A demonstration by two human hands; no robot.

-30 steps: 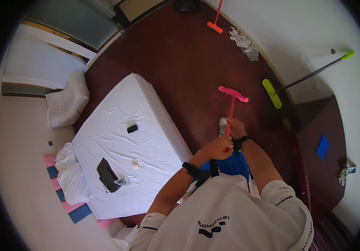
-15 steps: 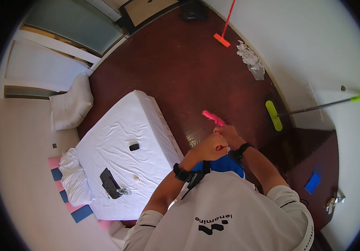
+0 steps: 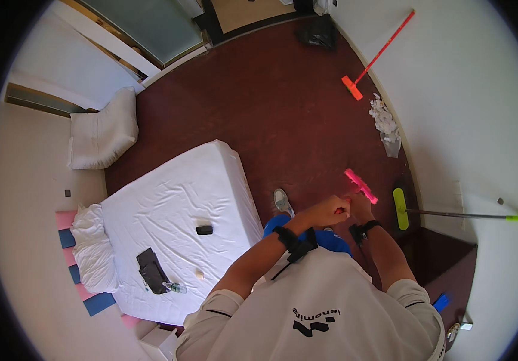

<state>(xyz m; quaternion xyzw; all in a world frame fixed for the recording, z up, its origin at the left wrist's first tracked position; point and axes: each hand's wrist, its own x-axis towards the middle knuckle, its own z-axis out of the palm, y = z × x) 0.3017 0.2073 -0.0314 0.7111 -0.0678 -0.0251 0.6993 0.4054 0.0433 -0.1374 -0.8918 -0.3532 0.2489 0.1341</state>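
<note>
A long-handled floor tool with a fluffy pink head (image 3: 361, 185) is in both my hands. Its head lies over the dark red floor, just beyond my fists. My left hand (image 3: 331, 210) is closed round the red handle, a bit of which shows at the fist. Close by on the right, my right hand (image 3: 362, 208) is also wrapped round the handle, its fingers partly hidden. Most of the handle is hidden from this view. Below my left forearm shows a grey shoe (image 3: 281, 200) on the floor.
A white-sheeted bed (image 3: 175, 186) stands at left, with a phone-like black object (image 3: 204, 230) on it. Along the right wall are a green-headed mop (image 3: 400, 209), white scraps (image 3: 384, 120) and an orange push broom (image 3: 352, 88). A black bag (image 3: 319, 33) lies at the far end.
The pink head and both hands have moved right, nearer the wall and the green mop. My view has shifted, and a grey shoe now shows beside the bed.
</note>
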